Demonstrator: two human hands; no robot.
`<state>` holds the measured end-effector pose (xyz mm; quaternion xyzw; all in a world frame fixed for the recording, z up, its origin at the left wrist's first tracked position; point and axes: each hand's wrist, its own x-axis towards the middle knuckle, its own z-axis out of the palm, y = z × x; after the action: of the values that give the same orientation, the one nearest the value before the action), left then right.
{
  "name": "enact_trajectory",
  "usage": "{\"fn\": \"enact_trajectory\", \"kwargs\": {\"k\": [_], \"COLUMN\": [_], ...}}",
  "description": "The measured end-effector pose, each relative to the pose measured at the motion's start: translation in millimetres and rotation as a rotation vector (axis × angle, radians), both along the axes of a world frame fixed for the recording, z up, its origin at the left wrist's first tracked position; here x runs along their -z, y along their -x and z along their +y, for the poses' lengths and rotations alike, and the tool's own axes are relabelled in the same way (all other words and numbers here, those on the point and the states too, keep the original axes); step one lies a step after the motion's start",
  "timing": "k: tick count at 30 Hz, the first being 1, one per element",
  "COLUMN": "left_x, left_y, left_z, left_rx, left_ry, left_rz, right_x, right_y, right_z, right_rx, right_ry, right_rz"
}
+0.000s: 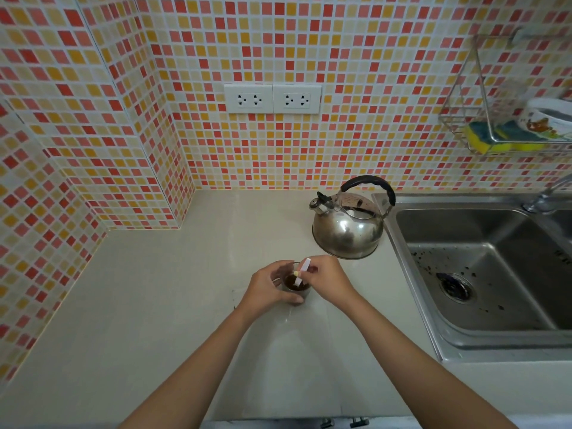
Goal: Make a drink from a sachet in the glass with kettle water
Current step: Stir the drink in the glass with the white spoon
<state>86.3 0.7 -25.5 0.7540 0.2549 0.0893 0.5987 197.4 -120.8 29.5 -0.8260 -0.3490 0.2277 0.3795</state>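
Observation:
A small glass (305, 293) with dark brown liquid stands on the pale counter (173, 320) in the middle. My left hand (268, 287) wraps around its left side. My right hand (328, 278) pinches a narrow white sachet (301, 271), held slanted with its lower end dipped in the dark liquid. A steel whistling kettle (348, 227) with a black handle sits behind the glass, to the right, its spout pointing left.
A steel sink (483, 274) with a drain and dark specks lies right of the kettle, its tap (544, 199) at the far edge. A wire wall rack (495, 131) holds yellow sponges and a bowl. Two double sockets (272, 99) sit on the mosaic-tiled wall.

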Motion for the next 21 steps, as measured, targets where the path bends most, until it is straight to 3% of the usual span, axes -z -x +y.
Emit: {"fn": "enact_trajectory", "kwargs": {"k": [5, 10, 15, 21], "left_x": [-1.8, -4.3, -7.1, -7.0], "left_y": [3.2, 5.8, 5.5, 5.4], "left_z": [0.3, 1.5, 0.8, 1.3], "left_rx": [-0.041, -0.043, -0.055, -0.049], "left_ry": [0.027, 0.031, 0.039, 0.034], "left_rz": [-0.009, -0.023, -0.013, -0.012], "right_x": [-5.7, -1.9, -5.6, -0.6], "right_y": [-5.5, 5.1, -2.3, 4.0], "right_z": [0.8, 1.9, 2.4, 1.6], "right_rx": [0.004, -0.012, -0.012, 0.002], "right_ry": [0.074, 0.024, 0.078, -0.027], "right_rz": [-0.169, -0.054, -0.184, -0.007]}}
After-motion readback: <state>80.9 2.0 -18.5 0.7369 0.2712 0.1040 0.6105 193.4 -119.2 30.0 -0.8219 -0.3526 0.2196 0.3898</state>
